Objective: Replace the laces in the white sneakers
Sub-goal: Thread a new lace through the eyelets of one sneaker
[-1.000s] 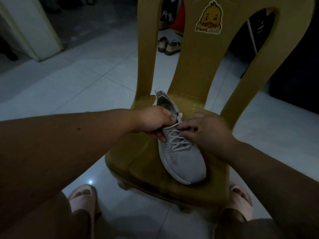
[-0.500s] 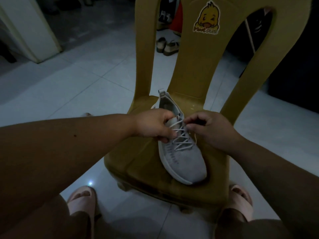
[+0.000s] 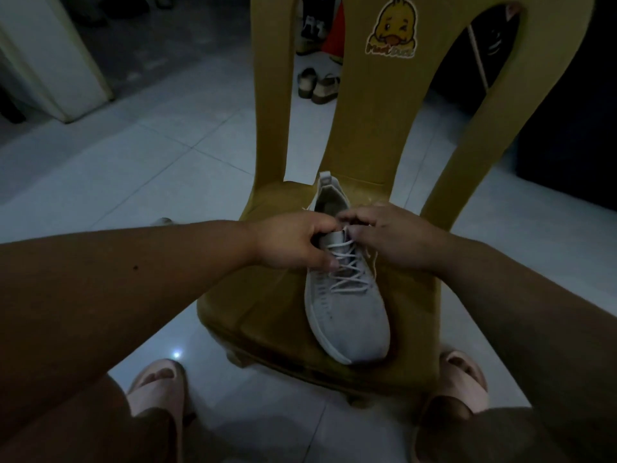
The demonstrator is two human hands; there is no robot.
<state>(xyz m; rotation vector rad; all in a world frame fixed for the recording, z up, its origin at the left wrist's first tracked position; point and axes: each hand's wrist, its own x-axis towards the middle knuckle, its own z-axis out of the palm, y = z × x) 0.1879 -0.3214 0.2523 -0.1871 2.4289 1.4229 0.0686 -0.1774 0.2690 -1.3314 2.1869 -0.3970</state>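
A white sneaker lies on the seat of a yellow plastic chair, toe toward me. A white lace crosses its eyelets in several rows. My left hand grips the sneaker's left side near the top eyelets, thumb down along the lacing. My right hand is at the top of the lacing on the right side, its fingertips pinching the lace end by the tongue. A loose bit of lace hangs beside the right hand.
The chair's back rises behind the sneaker with a duck sticker. My feet in pink slippers stand on the white tiled floor either side of the chair. A pair of sandals lies beyond the chair.
Both hands have moved up the sneaker toward its top eyelets. The right hand has shifted from the middle lacing to the top by the tongue.
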